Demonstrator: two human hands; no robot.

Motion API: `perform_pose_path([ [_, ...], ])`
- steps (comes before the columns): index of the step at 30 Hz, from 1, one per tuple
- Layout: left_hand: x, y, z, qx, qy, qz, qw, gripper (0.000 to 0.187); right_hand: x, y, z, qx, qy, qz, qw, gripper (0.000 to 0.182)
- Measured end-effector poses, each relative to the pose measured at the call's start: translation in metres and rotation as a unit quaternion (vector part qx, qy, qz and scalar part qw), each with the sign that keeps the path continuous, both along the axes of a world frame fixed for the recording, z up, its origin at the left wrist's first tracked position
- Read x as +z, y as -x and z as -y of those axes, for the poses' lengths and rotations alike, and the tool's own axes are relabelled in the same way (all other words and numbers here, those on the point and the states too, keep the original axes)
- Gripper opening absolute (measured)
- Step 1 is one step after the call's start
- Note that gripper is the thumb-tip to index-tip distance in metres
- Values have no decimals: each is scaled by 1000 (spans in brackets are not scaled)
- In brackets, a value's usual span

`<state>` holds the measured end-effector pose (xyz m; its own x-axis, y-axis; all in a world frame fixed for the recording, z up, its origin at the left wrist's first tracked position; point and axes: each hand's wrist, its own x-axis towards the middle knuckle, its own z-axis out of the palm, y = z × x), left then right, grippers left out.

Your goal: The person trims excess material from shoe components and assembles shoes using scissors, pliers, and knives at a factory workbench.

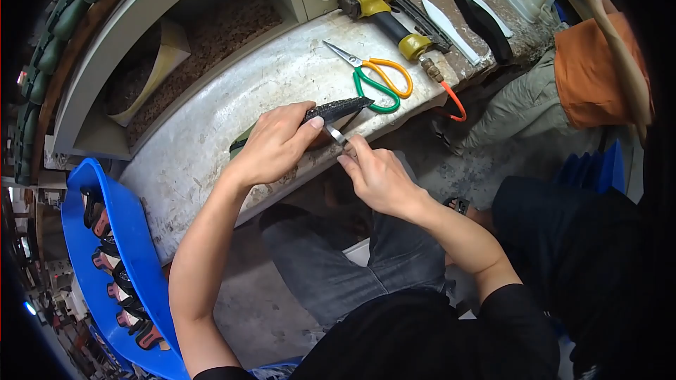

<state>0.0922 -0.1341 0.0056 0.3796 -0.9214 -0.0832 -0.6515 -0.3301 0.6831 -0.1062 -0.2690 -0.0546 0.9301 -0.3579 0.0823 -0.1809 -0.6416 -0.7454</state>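
A dark, rough-textured piece like a shoe sole (pixel 339 109) is held by my left hand (pixel 273 142), its fingers closed round it above the bench's front edge. My right hand (pixel 377 174) is closed on a small metal tool (pixel 336 135), whose flat end reaches the underside of the dark piece. A dark green part shows to the left, partly hidden behind my left hand. Scissors (pixel 366 70) with one orange and one green handle lie open on the bench, just beyond the tip of the dark piece.
A yellow and black nail gun (pixel 386 20) with a red hose lies on the bench (pixel 176 169) beyond the scissors. White and black strips are at its right. A blue bin (pixel 116 239) of sandals stands at left. A person in orange (pixel 598 70) stands at right.
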Motion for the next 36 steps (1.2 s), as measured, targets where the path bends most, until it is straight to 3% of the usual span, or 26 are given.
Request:
perform_pose_path([
  [5, 2, 13, 4, 26, -16, 59, 998, 43, 3, 6, 6, 42, -83, 20, 995, 20],
  [10, -12, 20, 2, 45, 33, 133, 990, 40, -10, 7, 5, 16, -37, 42, 998, 24],
  [16, 3, 18, 9, 63, -29, 30, 997, 39, -14, 1, 0, -14, -29, 24, 999, 24],
  [20, -16, 25, 6, 91, 7, 118, 989, 40, 4, 15, 0, 8, -266, -2, 964, 21],
  [21, -16, 24, 6, 95, 8, 119, 988, 40, 9, 16, -2, 11, -264, -2, 964, 21],
  [25, -16, 25, 3, 78, 42, 140, 986, 40, 24, 25, -27, -124, -236, 221, 938, 21],
  [27, -17, 28, -1, 71, 39, 121, 989, 40, -10, -14, -35, -144, -63, 299, 941, 20],
  [33, -9, 8, 2, 62, 54, 76, 994, 44, -39, -59, -32, -106, -55, 276, 954, 20],
  [36, -7, 16, 1, 50, 37, 54, 997, 47, -40, -46, -44, -127, -61, 240, 961, 18],
])
